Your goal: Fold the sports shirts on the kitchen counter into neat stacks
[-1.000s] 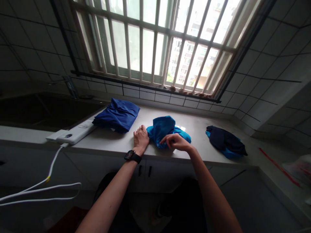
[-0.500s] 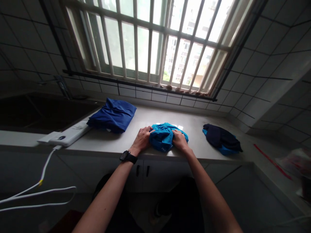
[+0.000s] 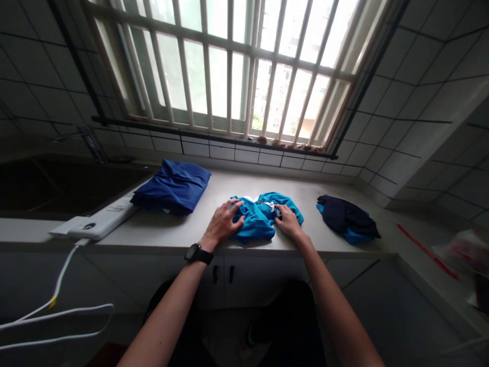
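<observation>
A crumpled bright blue garment (image 3: 250,219) lies on the white counter in front of me, with a small white strip, perhaps a drawstring or tag, showing near its middle. My left hand (image 3: 223,221) rests on its left side, thumb and fingers spread apart over the cloth. On the right side, my right hand (image 3: 287,219) pinches the fabric close to the white strip; the fingertips are partly hidden in folds. A folded dark blue garment (image 3: 173,186) sits to the left. Over to the right is a small folded navy and blue bundle of cloth (image 3: 347,219).
A white power bank or adapter (image 3: 103,219) with a cable lies along the sink (image 3: 49,183) edge at left. Behind the counter (image 3: 225,178) is a barred window. On the right-hand counter are a red strip (image 3: 426,250) and a clear plastic bag (image 3: 464,250).
The blue garment has been turned and spread wider; its white lettering is out of sight and a white strip shows. My left hand's fingers have opened out. The view shifted slightly.
</observation>
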A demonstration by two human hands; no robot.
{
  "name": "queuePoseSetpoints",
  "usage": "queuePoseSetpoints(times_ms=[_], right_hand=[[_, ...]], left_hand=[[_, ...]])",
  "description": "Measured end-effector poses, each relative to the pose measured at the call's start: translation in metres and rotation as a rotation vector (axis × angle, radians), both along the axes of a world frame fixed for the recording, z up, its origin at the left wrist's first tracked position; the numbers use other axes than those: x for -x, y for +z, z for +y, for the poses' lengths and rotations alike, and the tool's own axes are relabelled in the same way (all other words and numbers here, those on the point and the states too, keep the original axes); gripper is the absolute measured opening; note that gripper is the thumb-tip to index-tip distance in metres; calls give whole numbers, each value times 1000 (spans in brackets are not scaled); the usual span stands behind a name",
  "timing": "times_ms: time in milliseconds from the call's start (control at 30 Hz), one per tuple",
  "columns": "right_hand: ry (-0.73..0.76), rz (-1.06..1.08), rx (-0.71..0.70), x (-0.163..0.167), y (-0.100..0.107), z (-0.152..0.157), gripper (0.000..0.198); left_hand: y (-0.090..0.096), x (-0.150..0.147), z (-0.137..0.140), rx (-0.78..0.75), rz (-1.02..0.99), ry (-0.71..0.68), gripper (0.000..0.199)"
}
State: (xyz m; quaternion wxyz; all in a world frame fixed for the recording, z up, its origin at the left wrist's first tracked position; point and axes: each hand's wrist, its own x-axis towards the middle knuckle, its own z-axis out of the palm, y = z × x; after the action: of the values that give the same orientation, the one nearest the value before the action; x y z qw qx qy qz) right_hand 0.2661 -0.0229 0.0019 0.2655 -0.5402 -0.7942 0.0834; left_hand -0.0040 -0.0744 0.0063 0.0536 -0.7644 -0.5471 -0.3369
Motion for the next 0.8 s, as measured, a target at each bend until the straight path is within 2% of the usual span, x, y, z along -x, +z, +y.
queuePoseSetpoints(times_ms=[33,67,100,133,233,300,367,433,467,533,600,633,700,800], right_hand=[[-20,-4,-10,1,-3,-1,51],[-38,-10,-16,2,-4,-2,52],[-51,-20,-15,4,-3,-3,53],[-65,-29,-8,5,0,-4,55],[-81,-76,66,2,17,-9,58],[-45,-152,203,-9,37,-14,57],[44,-240,414,-23,60,-18,48],[108,-259,552,-35,80,-20,37],[89,-229,521,-38,87,-20,40],[16,-144,332,-37,91,-19,46],[-35,-116,181,-28,85,-16,39],[-39,-143,178,-23,79,-15,41],[-38,-246,267,-14,68,-11,45],[81,-348,435,-10,64,-6,25]], left_hand=[[1,-1,-1,44,57,-106,34],[2,-2,-3,86,100,-150,30],[3,-2,-4,116,126,-130,27],[3,-2,-4,130,133,-59,25],[4,2,-5,86,80,274,25],[3,5,-4,47,4,441,25],[1,8,-2,18,-58,516,24],[-1,9,1,4,-80,515,23],[-2,9,3,1,-80,502,23],[-4,8,6,-3,-78,483,23],[-6,5,7,3,-79,472,23],[-7,4,8,13,-78,466,25],[-8,2,7,52,-65,433,35],[-7,2,6,122,-46,339,37]])
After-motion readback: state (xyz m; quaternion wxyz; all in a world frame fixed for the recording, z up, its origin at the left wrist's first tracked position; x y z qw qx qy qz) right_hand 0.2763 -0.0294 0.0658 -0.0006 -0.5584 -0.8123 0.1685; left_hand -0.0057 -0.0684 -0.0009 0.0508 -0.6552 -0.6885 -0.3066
